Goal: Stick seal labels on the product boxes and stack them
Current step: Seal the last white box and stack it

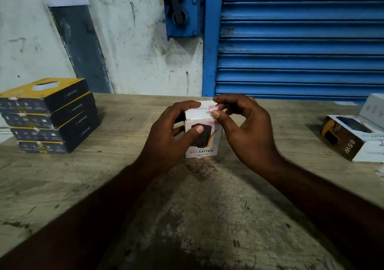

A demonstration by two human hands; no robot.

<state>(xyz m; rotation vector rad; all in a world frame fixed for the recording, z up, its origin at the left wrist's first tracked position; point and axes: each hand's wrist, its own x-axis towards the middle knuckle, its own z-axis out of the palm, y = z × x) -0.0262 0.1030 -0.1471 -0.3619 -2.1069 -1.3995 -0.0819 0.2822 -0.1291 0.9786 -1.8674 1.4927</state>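
**Scuffed desk (207,217), quick look**

Left hand (174,132) grips the white box (202,143) standing mid-desk, fingers curled round it; right hand (245,128) pinches a red-edged seal label (214,109) at its top flap. Four dark boxes (49,116) sit stacked far left.

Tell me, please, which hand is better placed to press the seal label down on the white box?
The right hand, probably: its thumb and forefinger pinch the seal label at the top of the white box, while the left hand grips the box's side, steadying it on the table.
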